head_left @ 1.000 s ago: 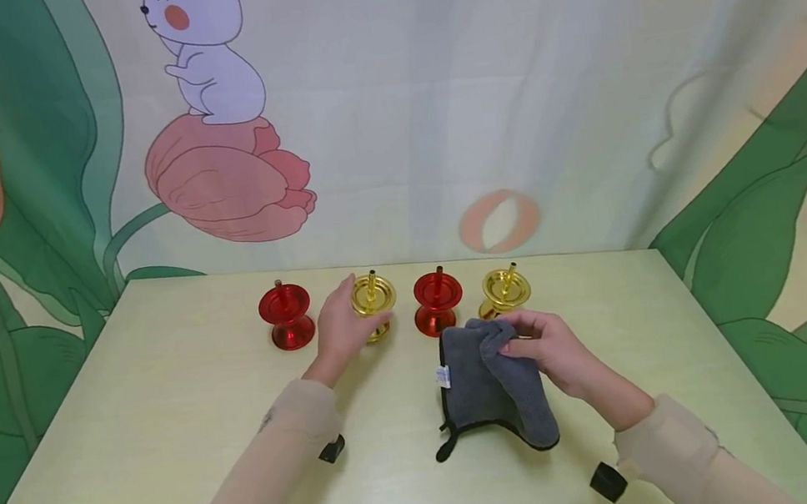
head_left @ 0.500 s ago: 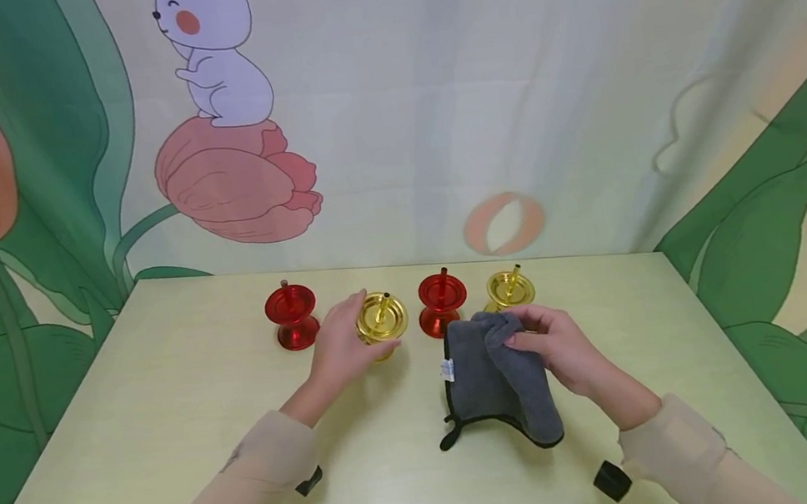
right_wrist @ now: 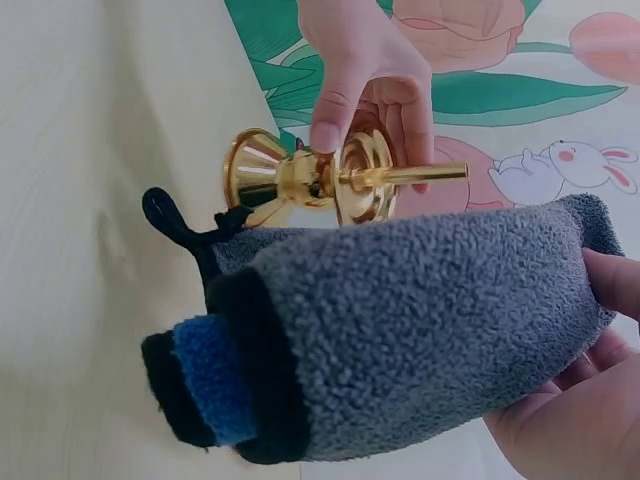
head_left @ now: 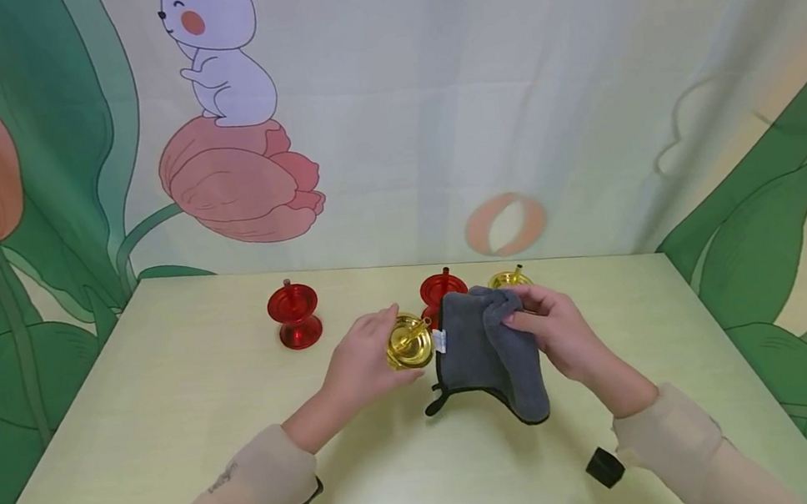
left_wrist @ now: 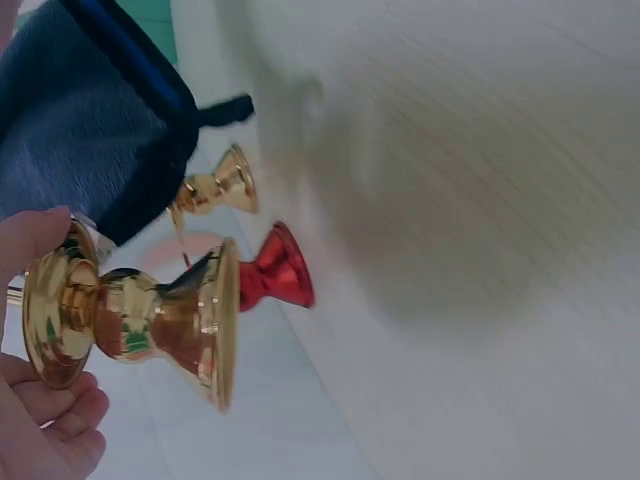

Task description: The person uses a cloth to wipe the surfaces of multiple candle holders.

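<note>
Gold holder: the gold holder [head_left: 410,345] is raised above the middle of the worktop [head_left: 433,492], tilted, its stem leaning towards the cloth
Left hand: the left hand [head_left: 364,359] clamps it at the dish, thumb on one side and fingers on the other
Grey cloth: the grey cloth [head_left: 472,353] hangs just beside the holder; whether they touch, I cannot tell
Right hand: the right hand [head_left: 561,340] pinches the cloth's bunched upper part between thumb and fingers
Standing near the worktop's back edge: a red holder [head_left: 297,320], nearest the back left corner; another red holder [head_left: 441,288], partly behind the cloth; a second gold holder [head_left: 510,277], mostly hidden, nearest the back right corner
Handling: the gold holder looks stiff, fairly light and slick, so the waist or dish rim should give good purchase, the thin stem less; the cloth looks soft and limp, best taken by a gathered fold
</note>
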`<act>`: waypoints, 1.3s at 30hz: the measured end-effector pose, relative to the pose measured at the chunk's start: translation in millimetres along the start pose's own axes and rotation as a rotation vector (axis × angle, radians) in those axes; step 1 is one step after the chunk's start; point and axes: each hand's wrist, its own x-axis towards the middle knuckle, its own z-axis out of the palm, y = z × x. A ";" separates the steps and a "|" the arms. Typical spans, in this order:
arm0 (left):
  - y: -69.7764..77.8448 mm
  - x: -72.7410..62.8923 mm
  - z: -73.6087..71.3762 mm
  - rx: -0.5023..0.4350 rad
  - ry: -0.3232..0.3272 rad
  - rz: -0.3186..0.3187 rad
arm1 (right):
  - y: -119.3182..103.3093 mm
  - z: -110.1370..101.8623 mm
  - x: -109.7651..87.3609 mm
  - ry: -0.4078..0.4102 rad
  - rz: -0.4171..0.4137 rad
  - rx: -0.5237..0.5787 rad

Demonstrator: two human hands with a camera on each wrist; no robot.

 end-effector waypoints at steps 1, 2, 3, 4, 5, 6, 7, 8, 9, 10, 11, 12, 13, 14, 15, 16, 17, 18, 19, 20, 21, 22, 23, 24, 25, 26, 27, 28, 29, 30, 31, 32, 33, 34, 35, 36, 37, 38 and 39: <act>3.2 -0.7 -0.8 0.012 -0.012 0.009 | -0.7 1.2 0.5 0.002 -0.007 0.003; 6.1 -1.0 -1.2 0.025 -0.024 0.017 | -1.4 2.4 1.0 0.006 -0.011 0.005; 9.0 -1.4 -1.6 0.040 -0.035 0.024 | -1.8 3.9 1.6 0.007 -0.016 0.007; 11.9 -1.7 -2.1 0.052 -0.045 0.031 | -2.0 5.5 2.3 0.009 -0.020 0.008; 14.5 -2.0 -2.5 0.060 -0.054 0.036 | -2.1 7.4 3.0 0.010 -0.025 0.006; 17.1 -2.3 -2.8 0.071 -0.063 0.040 | -2.0 9.4 3.8 0.010 -0.031 0.003; 19.4 -2.4 -3.1 0.079 -0.069 0.046 | -1.7 11.5 4.6 0.008 -0.037 -0.007; 21.7 -2.5 -3.4 0.091 -0.073 0.053 | -1.4 13.6 5.2 0.006 -0.044 -0.017; 23.9 -2.6 -3.7 0.104 -0.075 0.058 | -1.1 15.7 5.7 0.003 -0.052 -0.030; 25.8 -2.5 -3.9 0.111 -0.078 0.062 | -0.6 17.8 6.2 0.001 -0.059 -0.044; 27.6 -2.4 -4.1 0.116 -0.080 0.066 | -0.1 19.9 6.7 -0.001 -0.068 -0.059; 29.3 -2.2 -4.5 0.122 -0.081 0.070 | 0.6 22.0 7.0 -0.004 -0.078 -0.081; 30.8 -2.0 -4.8 0.126 -0.084 0.071 | 1.3 24.0 7.4 -0.007 -0.087 -0.103; 32.1 -1.8 -5.2 0.133 -0.088 0.070 | 2.1 26.0 7.7 -0.008 -0.095 -0.123; 33.4 -1.5 -5.7 0.137 -0.092 0.067 | 2.7 28.0 8.0 -0.007 -0.102 -0.146; 34.6 -1.2 -6.3 0.138 -0.099 0.063 | 3.5 29.8 8.3 -0.004 -0.107 -0.168; 35.6 -0.9 -6.7 0.144 -0.106 0.060 | 4.4 31.5 8.7 -0.001 -0.112 -0.190; 36.4 -0.7 -7.0 0.152 -0.114 0.056 | 5.2 33.1 8.8 0.004 -0.113 -0.217; 36.9 -0.4 -7.0 0.167 -0.122 0.053 | 6.1 34.5 9.0 0.007 -0.113 -0.238; 37.6 -0.3 -7.3 0.177 -0.128 0.051 | 7.0 35.8 9.2 0.012 -0.113 -0.263; 38.3 -0.1 -7.4 0.184 -0.133 0.050 | 7.9 36.9 9.3 0.017 -0.114 -0.288; 38.8 -0.1 -7.3 0.192 -0.135 0.051 | 8.8 37.9 9.4 0.019 -0.118 -0.314; 39.4 -0.1 -7.3 0.199 -0.135 0.055 | 9.7 38.8 9.5 0.020 -0.123 -0.343; 40.1 -0.3 -7.4 0.204 -0.130 0.061 | 10.5 39.6 9.6 0.020 -0.130 -0.373; 40.7 -0.5 -7.5 0.209 -0.123 0.068 | 11.2 40.5 9.7 0.019 -0.142 -0.396; 41.5 -0.8 -7.8 0.210 -0.114 0.074 | 11.6 41.2 9.7 0.019 -0.153 -0.417; 42.1 -1.2 -7.9 0.215 -0.103 0.081 | 11.9 42.0 9.6 0.020 -0.162 -0.436; 42.4 -1.7 -7.8 0.220 -0.088 0.091 | 12.1 42.5 9.4 0.017 -0.175 -0.451; 42.9 -2.2 -8.2 0.226 -0.073 0.103 | 12.7 42.9 9.3 0.014 -0.184 -0.465; 43.4 -2.9 -8.4 0.234 -0.055 0.113 | 12.9 43.5 9.1 0.012 -0.193 -0.475; 43.8 -3.6 -8.5 0.240 -0.039 0.121 | 12.5 44.3 8.5 0.013 -0.200 -0.481; 44.3 -4.4 -8.8 0.243 -0.021 0.128 | 12.2 44.8 7.8 0.018 -0.210 -0.487; 44.6 -5.1 -8.7 0.243 -0.004 0.135 | 12.0 45.1 7.2 0.025 -0.218 -0.492; 44.9 -5.8 -9.1 0.236 0.016 0.142 | 11.6 45.3 6.5 0.031 -0.227 -0.494; 45.1 -6.5 -9.4 0.228 0.032 0.144 | 11.3 45.4 5.8 0.041 -0.232 -0.491; 45.0 -7.2 -9.6 0.214 0.050 0.142 | 10.5 45.6 4.8 0.051 -0.237 -0.480; 44.5 -7.9 -9.9 0.200 0.065 0.142 | 9.9 45.4 3.9 0.060 -0.240 -0.468; 44.0 -8.4 -10.3 0.180 0.080 0.142 | 9.9 44.9 3.2 0.068 -0.243 -0.450; 43.1 -8.9 -10.5 0.159 0.092 0.140 | 9.9 44.4 2.5 0.073 -0.244 -0.430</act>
